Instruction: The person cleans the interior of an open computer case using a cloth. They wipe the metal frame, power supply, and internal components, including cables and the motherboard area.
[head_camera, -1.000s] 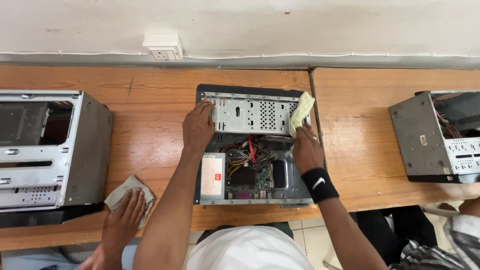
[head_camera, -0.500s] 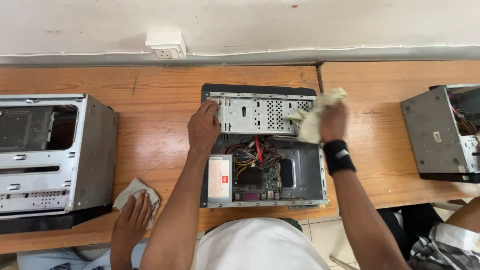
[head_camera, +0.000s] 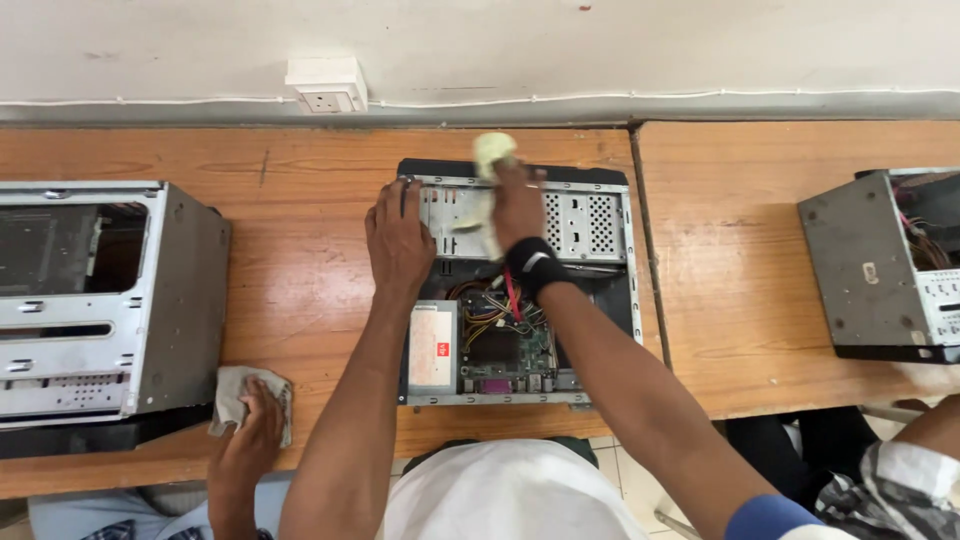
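An open grey metal desktop computer case (head_camera: 515, 290) lies flat on the brown wooden desk (head_camera: 300, 270), near the far wall. The person's left hand (head_camera: 398, 238) rests flat, fingers spread, on the left end of the case's perforated steel drive cage (head_camera: 585, 222), gripping nothing and appearing to steady it. The right hand (head_camera: 517, 205), with a black wristband, is closed on a pale yellow-green cleaning cloth (head_camera: 488, 180) pressed against the far middle of the cage.

Nearer the person, the green circuit board (head_camera: 508, 350), a bundle of red and yellow cables (head_camera: 495, 300) and a silver boxed unit (head_camera: 434, 345) lie exposed inside the case.

Risks, as judged: the right forearm crosses directly above the cables and board, so a wider stroke could snag a lead or shed lint onto the components. The cage's sheet-metal edges could catch the cloth or cut fingers.

At the near left, another person's hand (head_camera: 245, 425) presses a grey rag (head_camera: 240, 395) on the desk beside a second grey case (head_camera: 100, 295). A third case (head_camera: 885, 265) sits at the right.
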